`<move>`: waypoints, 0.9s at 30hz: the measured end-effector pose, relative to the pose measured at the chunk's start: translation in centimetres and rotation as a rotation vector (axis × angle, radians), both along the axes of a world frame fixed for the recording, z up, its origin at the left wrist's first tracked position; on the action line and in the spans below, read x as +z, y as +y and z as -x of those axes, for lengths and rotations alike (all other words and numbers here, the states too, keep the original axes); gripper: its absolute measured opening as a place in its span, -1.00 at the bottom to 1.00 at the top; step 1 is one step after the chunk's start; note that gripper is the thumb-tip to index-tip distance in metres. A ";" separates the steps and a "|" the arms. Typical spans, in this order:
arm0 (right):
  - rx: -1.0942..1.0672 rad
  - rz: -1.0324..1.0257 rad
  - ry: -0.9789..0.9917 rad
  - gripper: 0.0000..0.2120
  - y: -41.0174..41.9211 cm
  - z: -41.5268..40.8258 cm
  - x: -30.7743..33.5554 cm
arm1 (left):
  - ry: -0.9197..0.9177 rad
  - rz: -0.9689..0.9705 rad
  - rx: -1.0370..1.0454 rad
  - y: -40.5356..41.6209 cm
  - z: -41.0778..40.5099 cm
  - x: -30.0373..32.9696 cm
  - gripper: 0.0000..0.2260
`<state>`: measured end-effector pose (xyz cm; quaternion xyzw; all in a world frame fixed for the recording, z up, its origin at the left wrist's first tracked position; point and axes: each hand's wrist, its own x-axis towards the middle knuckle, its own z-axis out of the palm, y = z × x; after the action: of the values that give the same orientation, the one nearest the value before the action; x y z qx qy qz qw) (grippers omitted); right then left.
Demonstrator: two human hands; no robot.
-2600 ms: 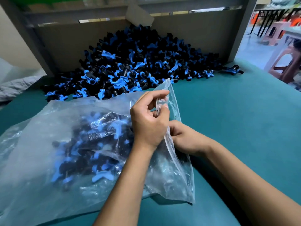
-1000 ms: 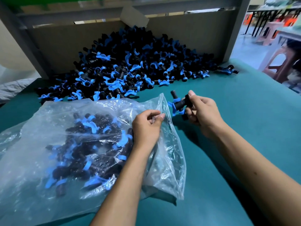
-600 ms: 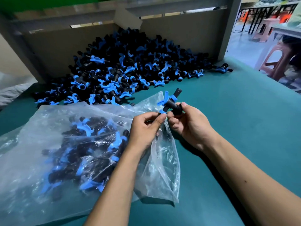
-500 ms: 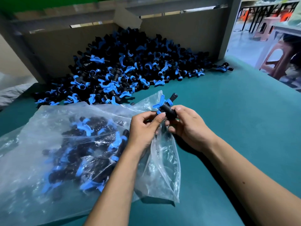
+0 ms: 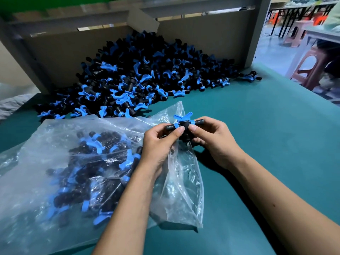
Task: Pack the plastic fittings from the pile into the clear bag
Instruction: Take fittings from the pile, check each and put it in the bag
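A big pile of black and blue plastic fittings point(image 5: 139, 78) lies at the back of the teal table. A clear bag point(image 5: 60, 162), partly filled with fittings, lies on the table at the left with its mouth toward the right. Both hands hold one fitting point(image 5: 184, 124) just above the bag's mouth. My left hand point(image 5: 160, 144) pinches its left stub; whether it also holds the bag's edge I cannot tell. My right hand point(image 5: 211, 138) pinches the fitting's right side. The fitting's blue butterfly handle points up.
A cardboard wall point(image 5: 202, 34) stands behind the pile. A loose fitting point(image 5: 251, 76) lies at the pile's right end. The teal table point(image 5: 266, 135) stretches to the right. Plastic stools point(image 5: 311, 65) stand on the floor beyond the table's right edge.
My right hand picked one fitting from near the pile and brought it to the bag's mouth. My left hand has now taken hold of that fitting as well, and it lies level between both hands.
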<state>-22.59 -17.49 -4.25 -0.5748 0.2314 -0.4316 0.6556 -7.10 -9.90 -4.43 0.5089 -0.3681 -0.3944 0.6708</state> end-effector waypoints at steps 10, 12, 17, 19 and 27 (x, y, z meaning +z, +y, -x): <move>-0.029 -0.102 -0.103 -0.93 -0.4 0.4 0.0 | 0.041 -0.025 0.007 0.4 0.3 0.7 -0.96; 0.022 0.012 -0.007 -0.92 -0.3 0.2 -0.2 | 0.004 -0.031 -0.056 0.7 0.6 0.7 -0.95; 0.033 0.001 -0.017 -0.90 -0.3 0.3 -0.1 | 0.004 -0.041 -0.087 0.9 0.4 0.8 -0.96; -0.065 -0.082 -0.082 -0.94 -0.4 0.2 -0.1 | 0.029 -0.043 -0.038 0.8 0.2 0.9 -0.91; -0.338 0.032 0.032 -0.77 0.1 -0.6 -0.6 | -0.024 -0.075 0.167 0.3 0.0 0.3 -0.83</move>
<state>-22.00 -17.43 -4.87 -0.5449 0.3281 -0.5300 0.5608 -7.13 -9.64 -4.14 0.5673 -0.3172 -0.3445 0.6774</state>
